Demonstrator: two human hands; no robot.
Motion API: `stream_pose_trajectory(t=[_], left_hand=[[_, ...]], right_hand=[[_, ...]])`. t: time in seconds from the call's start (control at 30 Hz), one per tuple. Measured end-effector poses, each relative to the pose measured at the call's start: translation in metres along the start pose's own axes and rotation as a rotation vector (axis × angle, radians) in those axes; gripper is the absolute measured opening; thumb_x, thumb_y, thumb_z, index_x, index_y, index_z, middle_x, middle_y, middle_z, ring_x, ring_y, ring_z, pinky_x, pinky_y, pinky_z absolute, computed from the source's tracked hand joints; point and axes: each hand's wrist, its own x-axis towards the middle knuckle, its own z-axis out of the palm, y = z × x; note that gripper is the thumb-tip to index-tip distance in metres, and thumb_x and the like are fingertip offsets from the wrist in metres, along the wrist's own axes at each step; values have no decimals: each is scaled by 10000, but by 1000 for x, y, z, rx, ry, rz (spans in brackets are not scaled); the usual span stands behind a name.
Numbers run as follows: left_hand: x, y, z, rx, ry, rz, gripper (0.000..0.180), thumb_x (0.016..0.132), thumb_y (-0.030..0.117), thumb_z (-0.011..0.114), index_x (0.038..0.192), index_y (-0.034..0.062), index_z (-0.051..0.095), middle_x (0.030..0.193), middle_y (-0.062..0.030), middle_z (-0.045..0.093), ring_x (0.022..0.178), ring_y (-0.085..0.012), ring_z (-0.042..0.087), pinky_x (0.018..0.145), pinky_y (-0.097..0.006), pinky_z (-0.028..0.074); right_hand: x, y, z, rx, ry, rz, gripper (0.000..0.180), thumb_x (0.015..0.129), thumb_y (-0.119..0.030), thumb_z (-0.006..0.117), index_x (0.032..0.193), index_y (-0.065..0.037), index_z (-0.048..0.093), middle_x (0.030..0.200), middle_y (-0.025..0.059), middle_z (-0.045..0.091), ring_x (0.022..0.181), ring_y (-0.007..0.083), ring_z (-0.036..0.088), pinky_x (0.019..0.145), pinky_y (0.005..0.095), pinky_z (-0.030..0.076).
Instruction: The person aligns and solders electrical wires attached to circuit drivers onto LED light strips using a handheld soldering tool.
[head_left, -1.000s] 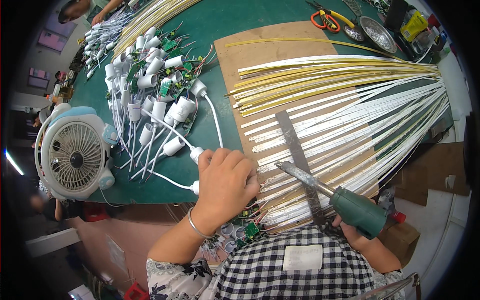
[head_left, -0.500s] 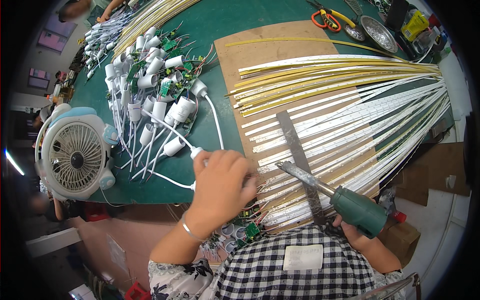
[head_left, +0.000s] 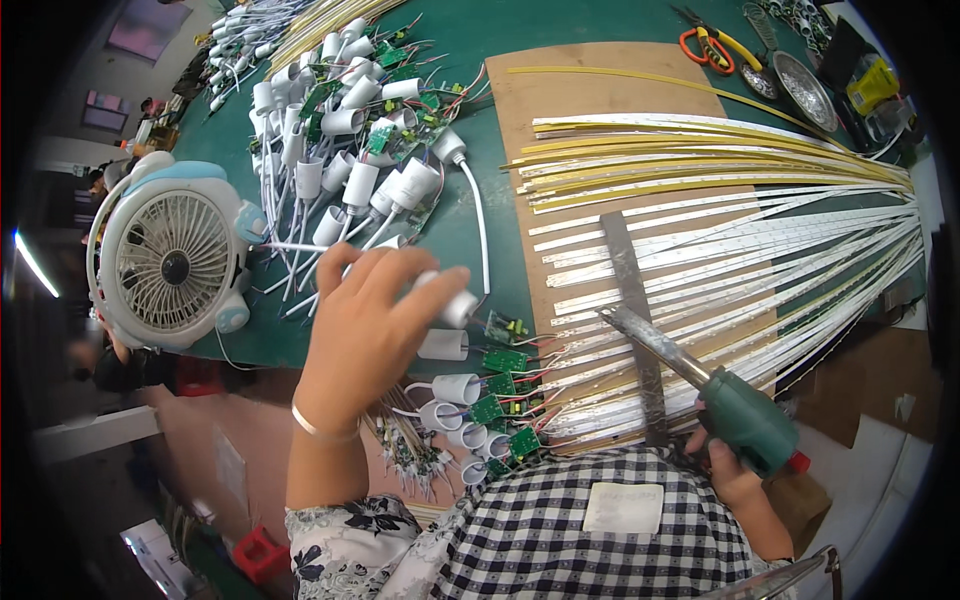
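My left hand (head_left: 370,320) is closed around a white cylindrical lamp housing (head_left: 458,306), slightly blurred, with a small green circuit board (head_left: 508,326) beside its end. Below it, several white housings (head_left: 457,388) with green circuit boards (head_left: 505,360) hang along the table edge, their thin wires running to the white LED strips (head_left: 600,300). My right hand (head_left: 732,470) grips the green handle of a soldering iron (head_left: 745,410). Its metal tip points up and left, over the strips and a dark flat metal bar (head_left: 630,300) lying across them.
A heap of white housings with cords (head_left: 345,120) lies at the upper left, beside a white and blue fan (head_left: 170,265). A brown board (head_left: 560,90) lies beneath the strips. Orange-handled pliers (head_left: 708,50) and a metal dish (head_left: 803,90) stand at the back right.
My left hand has moved left relative to the strips, with a white housing now showing in its fingers. The row of housings below is uncovered. The whole view has shifted, and the iron stays in my right hand.
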Motion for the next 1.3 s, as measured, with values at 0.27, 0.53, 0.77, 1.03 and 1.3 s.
stream_pose_trajectory(t=[0.27, 0.53, 0.77, 1.03, 1.3], left_hand=[[-23, -6, -44, -318, -510, -99, 328, 732, 240, 763, 1023, 96, 712, 904, -62, 671, 880, -266, 605, 834, -383, 410], [16, -42, 39, -180, -21, -350, 226, 812, 222, 722, 974, 65, 711, 847, -91, 671, 790, -265, 622, 729, -400, 446], [32, -43, 68, 219, 184, -319, 366, 766, 272, 758, 1100, 142, 686, 931, -23, 643, 864, -227, 566, 795, -383, 372], [11, -31, 49, -26, -104, -299, 222, 782, 171, 721, 1000, 162, 676, 851, -5, 646, 867, -225, 582, 803, -392, 355], [26, -8, 53, -111, 79, -265, 263, 747, 188, 768, 988, 132, 677, 905, -10, 654, 915, -215, 595, 865, -377, 349]], right_hand=[[3, -2, -1, 26, -29, 12, 471, 951, -251, 572, 1290, 67, 497, 1124, 126, 605, 712, 160, 609, 669, 286, 491], [-1, 1, -5, 24, -32, -10, 479, 948, -219, 562, 1317, 69, 462, 1192, 146, 602, 720, 163, 611, 686, 292, 502], [-6, -1, 2, 37, 82, 27, 461, 948, -197, 555, 1316, 70, 477, 1168, 153, 617, 713, 172, 620, 667, 301, 510], [-4, 4, 0, 50, 83, -6, 485, 953, -238, 580, 1307, 78, 485, 1139, 155, 631, 687, 177, 622, 646, 295, 504], [4, -2, 2, 58, 19, -38, 466, 953, -259, 584, 1265, 80, 514, 1097, 144, 636, 677, 171, 616, 644, 292, 497]])
